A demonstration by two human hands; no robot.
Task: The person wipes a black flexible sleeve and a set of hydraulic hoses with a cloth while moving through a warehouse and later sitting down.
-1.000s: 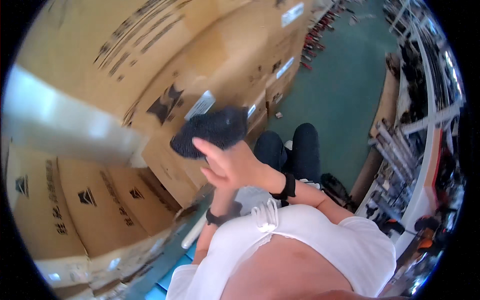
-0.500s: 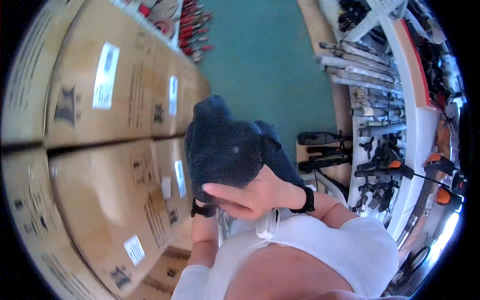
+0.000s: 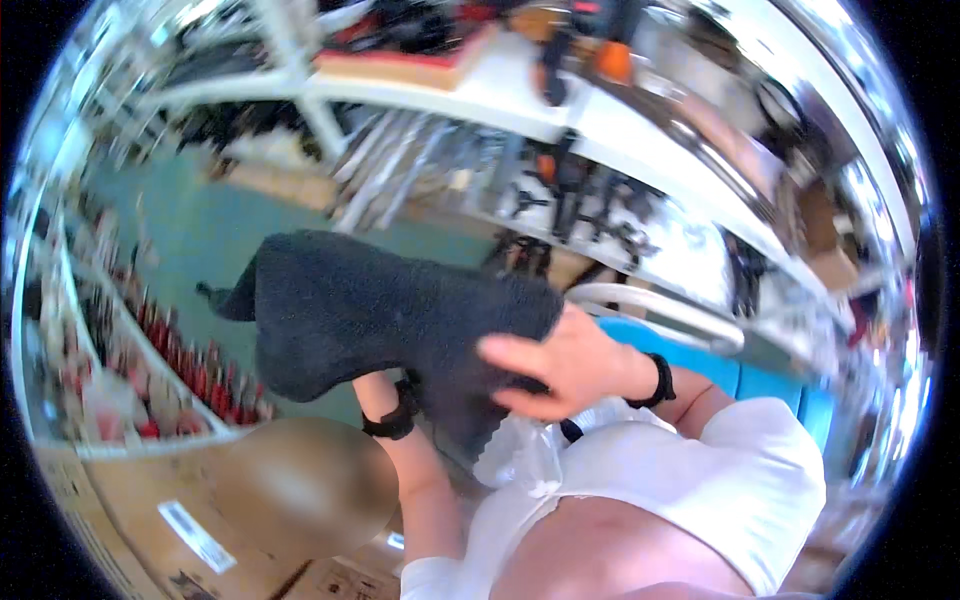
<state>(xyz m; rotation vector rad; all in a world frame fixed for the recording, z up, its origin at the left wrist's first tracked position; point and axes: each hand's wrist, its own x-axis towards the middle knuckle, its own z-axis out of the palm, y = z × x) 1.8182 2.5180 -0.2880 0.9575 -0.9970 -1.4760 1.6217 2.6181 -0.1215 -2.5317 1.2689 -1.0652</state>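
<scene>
A dark grey, fuzzy cloth (image 3: 340,300) is draped in front of my chest, with a narrow end trailing off to the left. My left hand (image 3: 374,394) is underneath it; only the part near the wrist shows, with a black band below, and the fingers are hidden. At the cloth's right edge my right hand (image 3: 585,370) grips the fabric, its fingers lying over the near side and slightly smeared by motion. Crumpled clear plastic (image 3: 525,455) hangs against my white shirt just below the right hand.
Large cardboard cartons (image 3: 130,500) stand at the lower left, partly blurred. Red-handled tools (image 3: 200,375) line a rack at left. White shelving (image 3: 440,105) with tubes and black metal parts runs across the far side. A blue chair (image 3: 745,375) with a white armrest is close by my right arm.
My view has swung to the right, bringing the shelves across the top and the blue chair into sight. The cloth, bunched before, is now spread wider leftward, and my right hand is at its right edge.
</scene>
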